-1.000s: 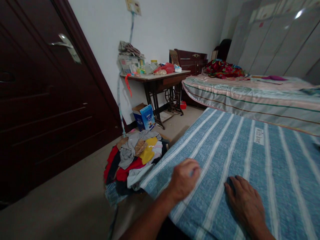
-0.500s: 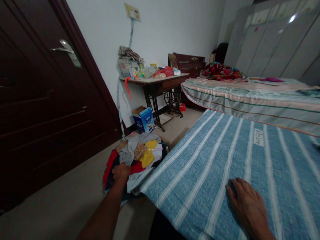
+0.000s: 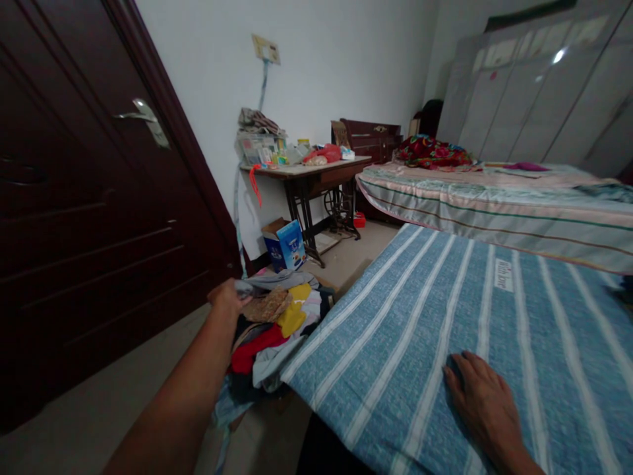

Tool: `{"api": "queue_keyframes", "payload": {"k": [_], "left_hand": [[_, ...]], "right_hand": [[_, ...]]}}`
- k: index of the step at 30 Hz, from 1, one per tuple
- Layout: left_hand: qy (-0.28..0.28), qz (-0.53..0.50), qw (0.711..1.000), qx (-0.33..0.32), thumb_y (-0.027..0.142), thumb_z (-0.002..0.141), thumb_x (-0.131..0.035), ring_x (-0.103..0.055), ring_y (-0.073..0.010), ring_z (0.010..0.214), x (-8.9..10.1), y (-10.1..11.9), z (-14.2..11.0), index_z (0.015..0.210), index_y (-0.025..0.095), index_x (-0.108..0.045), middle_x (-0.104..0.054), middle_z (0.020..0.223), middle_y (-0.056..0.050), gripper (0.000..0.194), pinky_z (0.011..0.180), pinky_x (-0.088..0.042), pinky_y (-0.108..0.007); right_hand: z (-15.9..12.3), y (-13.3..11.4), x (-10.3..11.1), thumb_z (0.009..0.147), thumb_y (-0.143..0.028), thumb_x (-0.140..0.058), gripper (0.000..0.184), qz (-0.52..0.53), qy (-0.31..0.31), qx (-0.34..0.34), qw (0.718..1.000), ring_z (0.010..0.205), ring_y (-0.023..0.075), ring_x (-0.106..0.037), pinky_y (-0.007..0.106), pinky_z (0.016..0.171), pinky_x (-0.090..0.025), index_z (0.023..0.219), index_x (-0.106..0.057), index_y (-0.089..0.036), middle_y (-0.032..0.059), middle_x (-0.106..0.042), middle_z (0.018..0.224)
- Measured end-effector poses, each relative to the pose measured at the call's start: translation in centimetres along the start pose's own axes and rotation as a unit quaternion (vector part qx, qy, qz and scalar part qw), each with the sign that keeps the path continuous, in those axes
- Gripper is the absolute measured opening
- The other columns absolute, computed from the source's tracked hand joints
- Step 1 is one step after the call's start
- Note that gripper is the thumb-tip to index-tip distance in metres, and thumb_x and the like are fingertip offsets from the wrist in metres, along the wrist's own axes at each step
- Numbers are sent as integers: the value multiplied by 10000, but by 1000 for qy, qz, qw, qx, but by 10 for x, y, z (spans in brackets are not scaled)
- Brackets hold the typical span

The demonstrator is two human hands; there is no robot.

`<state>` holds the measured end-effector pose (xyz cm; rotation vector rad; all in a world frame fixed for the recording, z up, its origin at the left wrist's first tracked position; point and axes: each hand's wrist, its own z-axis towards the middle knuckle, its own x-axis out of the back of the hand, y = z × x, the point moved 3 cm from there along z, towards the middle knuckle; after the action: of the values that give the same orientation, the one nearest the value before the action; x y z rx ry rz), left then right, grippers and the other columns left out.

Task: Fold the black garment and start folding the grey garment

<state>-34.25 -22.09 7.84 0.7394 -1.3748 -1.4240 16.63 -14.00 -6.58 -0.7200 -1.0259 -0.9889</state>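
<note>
My left hand (image 3: 227, 295) is closed on a grey garment (image 3: 277, 282), whose near end is lifted at the left edge of a heap of clothes. In the heap lie a brown patterned cloth (image 3: 267, 307), a yellow garment (image 3: 295, 310), a red garment (image 3: 257, 348) and a pale grey-blue garment (image 3: 277, 363). On a blue cover with white stripes (image 3: 386, 330) rests my right hand (image 3: 482, 392), palm down, fingers slightly apart, holding nothing. A white label with lettering (image 3: 504, 275) is on the cover.
A dark red door (image 3: 99, 218) stands at the left. Beyond the heap are a blue carton (image 3: 285, 245) and a sewing-machine table (image 3: 321, 171) loaded with small items. A bed (image 3: 494, 204) with a pink and white spread lies behind the striped cover.
My left hand has moved up and slightly left, pulling the grey garment's end along and baring more of the brown and red pieces. My right hand stays on the cover.
</note>
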Motion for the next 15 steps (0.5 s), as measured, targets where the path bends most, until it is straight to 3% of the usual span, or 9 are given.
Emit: {"api": "queue_keyframes", "payload": {"k": [3,5,6,8,10,13,15], "left_hand": [[57,-68,995,44,158,927,-360,-553,-110,669,-36,48,13,1083,111,-485,-561,791,-12,205,628,-517,-299],[55,-126,990,9,227,888,-460,-564,-93,692,-68,89,7,1023,154,-513,-563,772,14,162,651,-509,-237],[32,-206,977,-42,234,851,-512,-577,-97,708,-84,111,-4,963,158,-540,-573,764,13,138,667,-507,-226],[-59,-307,939,-141,269,799,-582,-604,-105,753,-110,157,-42,855,169,-580,-600,763,12,115,700,-502,-212],[-162,-330,911,-185,314,764,-642,-623,-135,818,-123,193,-100,847,178,-617,-623,779,8,160,721,-504,-234],[-341,-285,875,-193,345,789,-634,-622,-211,936,-122,227,-199,932,181,-655,-638,822,-11,219,737,-507,-300],[-497,-220,810,-222,351,771,-656,-608,-251,990,-119,236,-255,986,188,-664,-652,906,-31,271,747,-506,-341]], "right_hand": [[1,0,-1,901,-358,-345,400,0,0,-3,1000,1117,283,-531,414,925,-397,1100,-617,-141,142,-595,1186],[1,0,-1,902,-357,-349,399,2,-1,-6,1000,1118,284,-531,419,930,-395,1102,-616,-140,143,-594,1187],[1,0,-1,902,-357,-347,400,6,-1,-7,1000,1120,286,-530,422,933,-394,1102,-616,-139,144,-594,1187],[2,-1,-2,902,-356,-343,401,23,-2,-12,1000,1126,290,-528,428,945,-390,1097,-618,-138,147,-594,1189],[3,-2,-1,890,-369,-363,393,57,-2,-20,998,1136,297,-523,441,958,-384,1077,-625,-143,149,-595,1188],[7,6,6,867,-424,-425,401,185,5,-66,980,1092,280,-562,423,934,-428,1099,-610,-154,133,-621,1157],[8,20,14,894,-429,-390,413,274,16,-106,956,1030,250,-603,396,852,-490,1184,-562,-190,92,-639,1141]]}}
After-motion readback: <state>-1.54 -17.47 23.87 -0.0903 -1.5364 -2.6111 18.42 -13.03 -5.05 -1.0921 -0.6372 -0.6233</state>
